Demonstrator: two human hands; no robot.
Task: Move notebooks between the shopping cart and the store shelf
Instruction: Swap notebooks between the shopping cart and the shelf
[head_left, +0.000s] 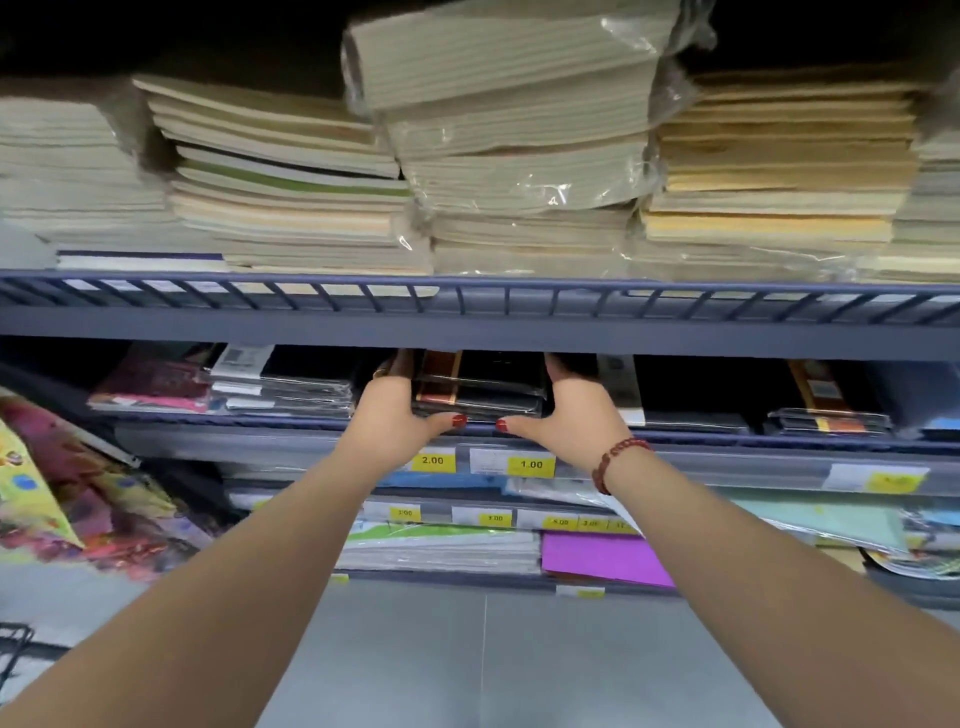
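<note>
**Stack gripped on middle shelf**

Middle shelf (727, 441), frame centre: black notebook stack (480, 387) sitting at front edge. Left hand (392, 415) and right hand (566, 415) are clamping its sides, thumbs under. Can't tell if placing or pulling. Next probably needs level, even pressure w/ both hands.

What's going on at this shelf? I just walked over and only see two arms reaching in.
A person is handling a small stack of dark notebooks on the middle shelf. The left hand and right hand press against the stack's two sides, thumbs along its front edge. The stack sits on the shelf between other wrapped notebooks. Whether it is being placed or taken out cannot be told. Yellow price tags sit just below, and the right wrist wears a red bead bracelet.
</note>
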